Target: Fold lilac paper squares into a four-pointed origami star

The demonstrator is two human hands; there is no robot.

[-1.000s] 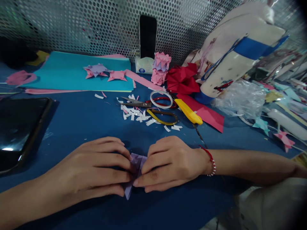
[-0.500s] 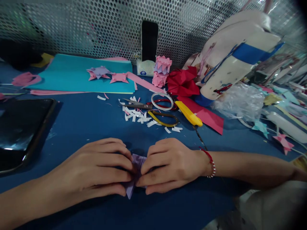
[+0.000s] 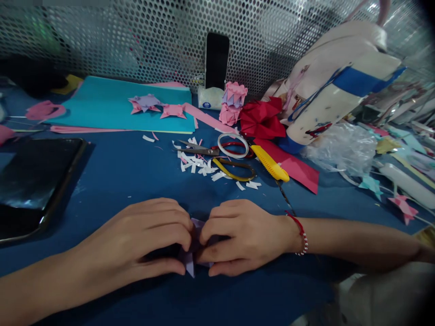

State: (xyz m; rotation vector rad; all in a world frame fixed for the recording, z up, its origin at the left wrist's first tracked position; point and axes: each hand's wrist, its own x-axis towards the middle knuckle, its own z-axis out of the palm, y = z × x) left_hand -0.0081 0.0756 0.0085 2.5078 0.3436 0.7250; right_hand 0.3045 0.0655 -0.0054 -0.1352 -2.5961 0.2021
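A small piece of folded purple paper lies on the blue table between my hands, mostly covered by fingers. My left hand grips its left side, with curled fingers on top and the thumb at the near edge. From the right, my right hand presses its bent fingers onto the paper's other side. A pointed purple corner sticks out toward me. Beyond my hands lie open scissors among white paper scraps, with a roll of tape resting over the red handle.
A yellow cutter lies right of the scissors on red paper. Blue sheets with folded paper pieces are at the back left. A dark tablet-like device sits at left, a white-and-blue bottle at right.
My left fingers have bent more and slid slightly right over the purple paper. My right hand stays pressed on it. The whole view has shifted a little.
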